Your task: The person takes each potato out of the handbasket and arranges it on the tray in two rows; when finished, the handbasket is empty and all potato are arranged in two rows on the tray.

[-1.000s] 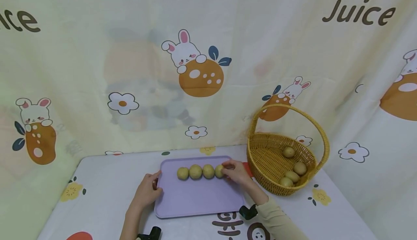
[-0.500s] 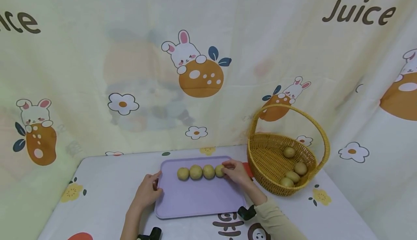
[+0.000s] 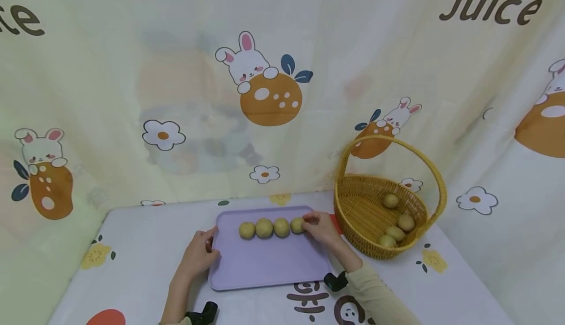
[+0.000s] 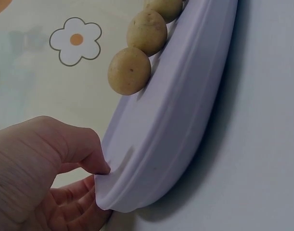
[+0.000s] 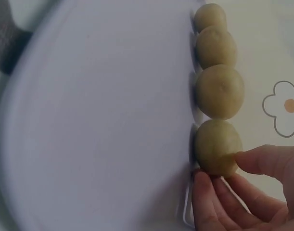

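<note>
Apparently steadying lilac tray [image 3: 269,262], left hand [image 3: 196,253] pinches left rim [image 3: 211,269]; right hand [image 3: 325,229], fingers part-curled, pinches rightmost potato [image 3: 297,225], perhaps aligning row [image 3: 264,228].

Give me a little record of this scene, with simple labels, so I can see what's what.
Left hand: holds the left edge of the tray, thumb over the rim
Right hand: thumb and fingers on the rightmost potato of the row
Tray: pale purple, flat on the table
Row: four potatoes side by side, toward the tray's far edge
Basket: yellow, woven, tall handle, right of the tray
Basket contents: four more potatoes
Backdrop: cream cloth with rabbits, flowers and "Juice"
</note>
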`<state>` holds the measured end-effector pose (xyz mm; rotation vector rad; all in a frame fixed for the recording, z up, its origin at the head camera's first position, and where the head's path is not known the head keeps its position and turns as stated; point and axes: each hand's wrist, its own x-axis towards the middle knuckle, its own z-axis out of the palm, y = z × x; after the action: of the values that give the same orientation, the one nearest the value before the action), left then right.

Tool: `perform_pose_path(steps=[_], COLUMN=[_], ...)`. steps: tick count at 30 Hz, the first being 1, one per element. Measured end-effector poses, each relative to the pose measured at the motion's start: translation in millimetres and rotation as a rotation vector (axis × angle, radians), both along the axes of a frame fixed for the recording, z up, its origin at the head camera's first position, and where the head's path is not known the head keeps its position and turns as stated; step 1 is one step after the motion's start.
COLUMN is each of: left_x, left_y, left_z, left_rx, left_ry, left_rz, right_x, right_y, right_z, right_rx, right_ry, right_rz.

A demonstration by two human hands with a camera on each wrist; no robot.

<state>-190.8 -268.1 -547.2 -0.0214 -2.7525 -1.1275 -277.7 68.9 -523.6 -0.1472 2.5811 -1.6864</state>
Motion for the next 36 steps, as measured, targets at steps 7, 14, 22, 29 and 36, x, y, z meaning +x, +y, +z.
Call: perform_pose_path(steps=[7,14,22,29,36], left_x=[-3.2,-4.4,-4.5,-1.7,-0.5], left_y=[-2.9,-4.7,-1.8,-2.0,-0.9], left_z=[2.2,4.2,11.2,10.3,7.4], left_rx=[-0.001,-0.004,-0.011,-0.016,-0.021], left_ry=[-0.013,-0.029,-0.04,-0.063,-0.064], left_rz=[0.002,-0.013,-0.015,-0.013,-0.018], right_x=[-5.9,-10.4,-10.1,-9.6,-10.3], right_y=[0,3,11,21,28], right_z=[5.3,11.2,26.1,39.8,41.3], right_rx=[0.003,0.048,0.061,0.073,0.093], right_ry=[0.032,0.027,0.029,0.042,0.079], right_rz=[0.055,0.066,0.069,0.114,0.12])
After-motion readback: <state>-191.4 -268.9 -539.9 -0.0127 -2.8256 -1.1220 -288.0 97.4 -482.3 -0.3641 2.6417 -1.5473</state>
